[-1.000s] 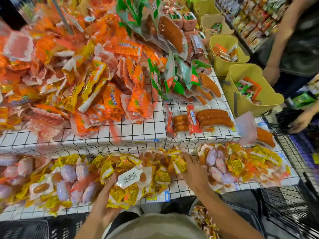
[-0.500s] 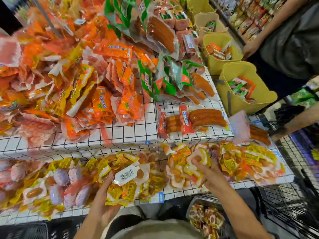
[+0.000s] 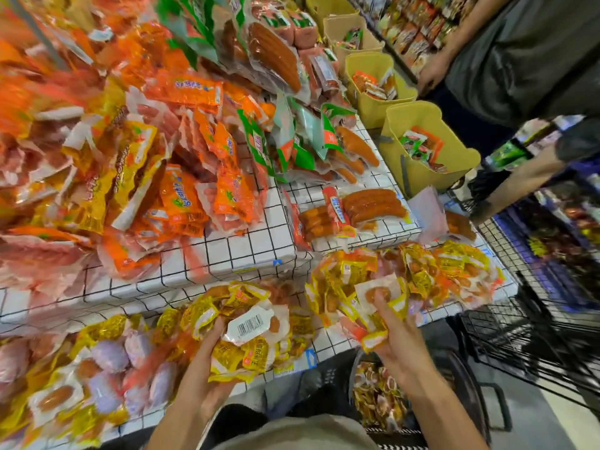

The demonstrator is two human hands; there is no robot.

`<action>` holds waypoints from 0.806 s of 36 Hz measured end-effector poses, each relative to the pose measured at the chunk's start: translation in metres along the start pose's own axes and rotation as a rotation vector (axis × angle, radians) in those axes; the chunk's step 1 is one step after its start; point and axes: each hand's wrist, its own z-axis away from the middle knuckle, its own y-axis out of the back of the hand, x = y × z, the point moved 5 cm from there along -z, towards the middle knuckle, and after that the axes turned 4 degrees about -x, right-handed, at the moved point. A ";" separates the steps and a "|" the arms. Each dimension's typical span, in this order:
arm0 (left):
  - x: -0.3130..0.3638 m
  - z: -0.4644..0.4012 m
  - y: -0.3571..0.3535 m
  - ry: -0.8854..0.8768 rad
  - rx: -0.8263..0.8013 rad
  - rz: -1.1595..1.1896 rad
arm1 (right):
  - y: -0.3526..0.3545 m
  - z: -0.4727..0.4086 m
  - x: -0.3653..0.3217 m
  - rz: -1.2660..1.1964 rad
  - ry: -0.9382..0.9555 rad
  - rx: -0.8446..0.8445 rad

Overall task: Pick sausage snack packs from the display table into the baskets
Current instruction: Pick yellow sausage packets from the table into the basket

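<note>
Dark basket with glossy snack packs below desk edge, under right hand. Right hand pinches yellow crinkly plastic sausage pack; carry straight down, release low. Left hand clutches slippery yellow pack bundle; keep grip firm. White grid-patterned desk beyond holds remaining packs.

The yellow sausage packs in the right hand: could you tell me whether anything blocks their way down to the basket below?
Nothing visible does. The right hand holds the yellow sausage packs at the table's front edge, and the basket sits open just below.
</note>
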 end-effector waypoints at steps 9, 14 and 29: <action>0.016 0.004 0.017 0.087 -0.023 -0.128 | -0.009 0.055 0.062 -0.129 0.069 0.218; 0.010 0.001 0.006 0.166 -0.063 -0.296 | 0.004 0.093 0.078 -0.234 0.151 0.299; -0.119 0.001 -0.077 0.390 -0.169 -0.613 | 0.158 0.211 0.088 -0.334 0.370 0.506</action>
